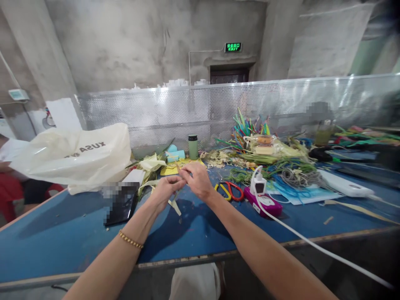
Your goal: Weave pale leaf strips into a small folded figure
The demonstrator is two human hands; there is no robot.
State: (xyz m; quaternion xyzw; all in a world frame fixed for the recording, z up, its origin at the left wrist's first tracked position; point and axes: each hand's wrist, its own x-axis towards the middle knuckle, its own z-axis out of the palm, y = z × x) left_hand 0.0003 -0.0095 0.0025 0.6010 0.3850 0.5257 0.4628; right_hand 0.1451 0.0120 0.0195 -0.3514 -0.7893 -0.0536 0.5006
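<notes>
The left hand [168, 192] and right hand [197, 177] meet, fingertips pinched narrow on a pale strip [175, 207] above the blue table's [71, 246] middle; the strip seems only partly worked, its near end hanging loose; scissors [231, 192] lie right, unheld; green strands [240, 176] farther right remain loose.

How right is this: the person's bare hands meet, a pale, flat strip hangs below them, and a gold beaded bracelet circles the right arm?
Wrong side: the head view shows the gold beaded bracelet circling the left arm. The left hand and right hand do meet, the pale, flat strip hanging below.
</notes>
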